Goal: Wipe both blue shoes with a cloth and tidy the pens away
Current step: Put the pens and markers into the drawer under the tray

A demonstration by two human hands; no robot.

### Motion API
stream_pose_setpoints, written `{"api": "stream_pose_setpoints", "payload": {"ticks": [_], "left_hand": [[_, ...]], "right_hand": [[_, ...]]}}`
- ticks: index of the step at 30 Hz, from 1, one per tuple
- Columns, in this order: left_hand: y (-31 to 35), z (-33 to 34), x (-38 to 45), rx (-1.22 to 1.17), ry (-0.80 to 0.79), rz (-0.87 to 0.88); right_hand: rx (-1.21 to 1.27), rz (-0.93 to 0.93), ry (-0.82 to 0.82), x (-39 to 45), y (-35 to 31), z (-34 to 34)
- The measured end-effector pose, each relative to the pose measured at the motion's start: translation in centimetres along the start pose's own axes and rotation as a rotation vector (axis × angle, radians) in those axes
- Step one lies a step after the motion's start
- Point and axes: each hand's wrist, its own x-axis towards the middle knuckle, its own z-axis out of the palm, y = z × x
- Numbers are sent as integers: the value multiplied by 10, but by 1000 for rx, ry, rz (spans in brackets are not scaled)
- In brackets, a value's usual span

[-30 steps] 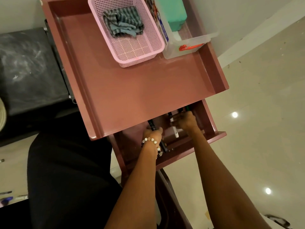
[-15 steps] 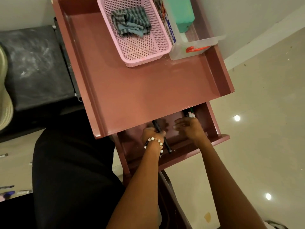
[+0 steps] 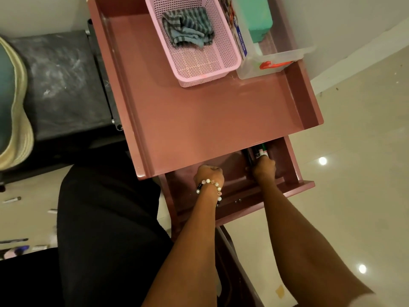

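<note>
Hands inside open pink wooden drawer, left hand a curled fist holding nothing visible, right hand gripping dark marker pens, striped grey cloth in pink plastic basket on worktop.

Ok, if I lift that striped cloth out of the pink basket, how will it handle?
The striped cloth lies crumpled in folds, so it is probably floppy and light. It sits loose in the pink basket, so it should lift free easily.

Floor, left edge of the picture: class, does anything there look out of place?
Yes. Small pen-like items lie scattered on the floor beside the black stool, away from the open drawer where pens are being put. More bits lie lower down, too blurred to name.
</note>
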Motion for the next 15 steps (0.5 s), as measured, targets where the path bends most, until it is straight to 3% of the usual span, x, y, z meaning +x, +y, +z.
{"api": "stream_pose_setpoints", "payload": {"ticks": [7, 10, 13, 15], "left_hand": [[10, -9, -16, 98, -48, 93], [22, -17, -30, 196, -91, 134], [33, -35, -41, 255, -269, 128], [56, -74, -84, 187, -389, 249]], "right_hand": [[-141, -13, 95, -20, -4, -4], [-72, -62, 118, -44, -18, -17], [-45, -264, -119, -78, -30, -35], [5, -334, -327, -112, -38, -49]]}}
